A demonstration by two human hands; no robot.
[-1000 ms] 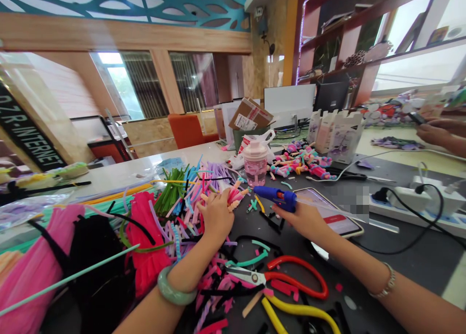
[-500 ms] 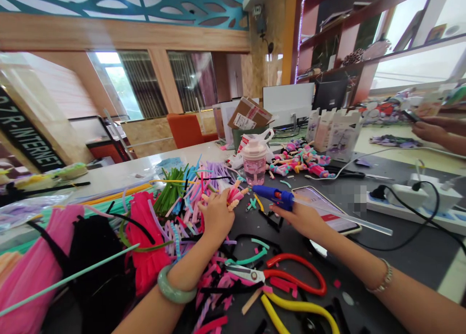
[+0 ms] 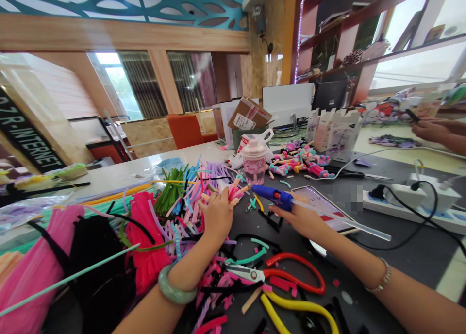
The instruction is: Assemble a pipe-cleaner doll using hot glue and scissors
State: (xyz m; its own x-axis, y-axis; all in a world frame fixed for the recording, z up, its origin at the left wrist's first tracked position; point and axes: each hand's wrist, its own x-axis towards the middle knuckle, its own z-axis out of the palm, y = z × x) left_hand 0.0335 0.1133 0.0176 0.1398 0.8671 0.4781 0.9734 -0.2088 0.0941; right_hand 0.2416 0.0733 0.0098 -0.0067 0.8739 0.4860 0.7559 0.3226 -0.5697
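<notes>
Two bare hands at work here, both with something in them. The left hand [image 3: 217,215] has its fingers closed around a small fuzzy pink-and-peach piece [image 3: 236,194], which pokes out past the fingertips on the right side. The right hand [image 3: 302,215] is wrapped around a blue glue gun [image 3: 273,195], nozzle aimed left at that piece; can't really tell if the tip is touching it or just beside it. A long clear glue stick [image 3: 358,227] sticks out the back of the gun, over the right wrist and across the phone [image 3: 327,203]. Just beyond the nozzle there's a pink cup [image 3: 254,166], and past the gun a heap of colorful little fuzzy figures [image 3: 300,160]. Left of the left hand it's pipe-cleaner city: a green bundle [image 3: 169,191], then a hot pink bundle [image 3: 145,242]. Nearer than both grips, between the forearms, lie red-handled scissors [image 3: 294,274] and a yellow-handled tool [image 3: 302,302].
</notes>
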